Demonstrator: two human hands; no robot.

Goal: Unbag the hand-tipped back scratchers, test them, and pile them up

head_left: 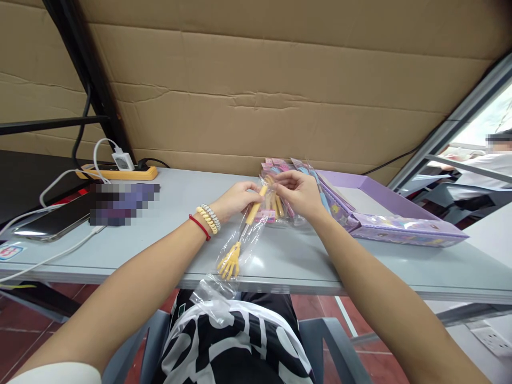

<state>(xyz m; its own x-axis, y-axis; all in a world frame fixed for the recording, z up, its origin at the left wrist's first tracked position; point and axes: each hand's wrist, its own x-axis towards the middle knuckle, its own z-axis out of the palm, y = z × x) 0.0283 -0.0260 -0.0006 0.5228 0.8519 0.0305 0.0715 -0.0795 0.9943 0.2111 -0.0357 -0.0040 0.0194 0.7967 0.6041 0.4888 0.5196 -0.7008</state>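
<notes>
A yellow back scratcher (230, 260) with a hand-shaped head and a thin metal shaft lies tilted inside a clear plastic sleeve (218, 285). Its clawed end points toward me, close to the desk's front edge. My left hand (241, 200) pinches the yellow handle from the left. At the handle's top end, my right hand (298, 193) has thumb and fingers pressed together at the plastic; what exactly sits between the fingertips is hard to make out. Behind the hands lies a pile of bagged back scratchers (276, 205) in pink, blue and yellow, partly covered by my right hand.
A purple patterned open box (408, 230) sits on the grey desk (132, 250) at right. On the left are a phone (52, 216), white cables and a yellow power strip (120, 173) with a charger. Cardboard lines the back. Another person (486, 165) is beyond the frame at far right.
</notes>
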